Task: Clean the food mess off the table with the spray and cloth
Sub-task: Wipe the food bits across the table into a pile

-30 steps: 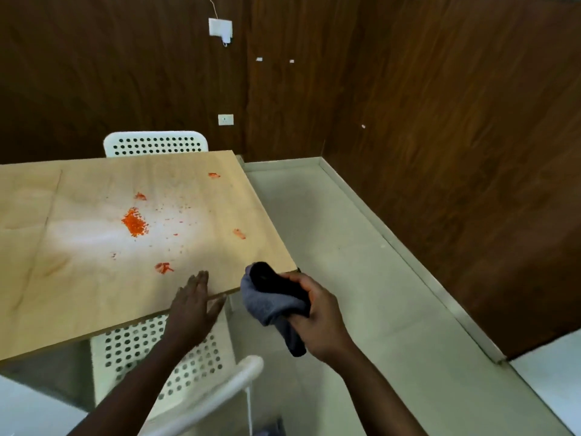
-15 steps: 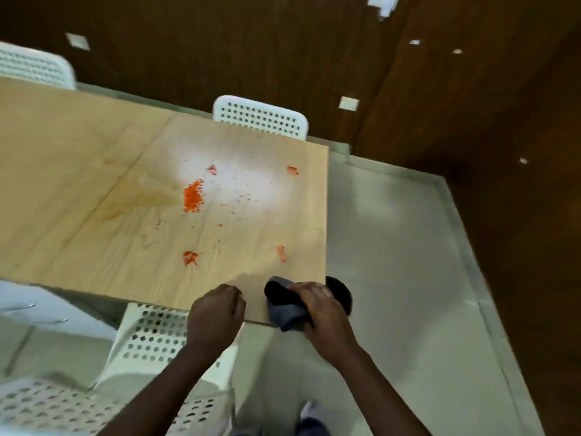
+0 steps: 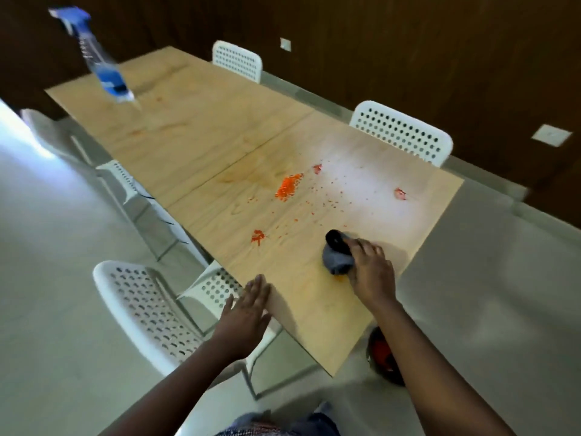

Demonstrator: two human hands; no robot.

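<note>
The table [image 3: 314, 303] carries orange food mess [image 3: 288, 186], mostly unwiped. The spray bottle [image 3: 103, 62] stands at the far end. The right hand [image 3: 371, 273] clenches the cloth [image 3: 338, 258] against the tabletop. The left hand [image 3: 248, 309] rests flat and released at the near edge.

Long plywood worktop [image 3: 201, 127] flanked by white perforated chairs [image 3: 405, 133] on a pale grey floor [image 3: 56, 247], backed by dark wood-panelled walls [image 3: 408, 42]; daylight enters at left.
</note>
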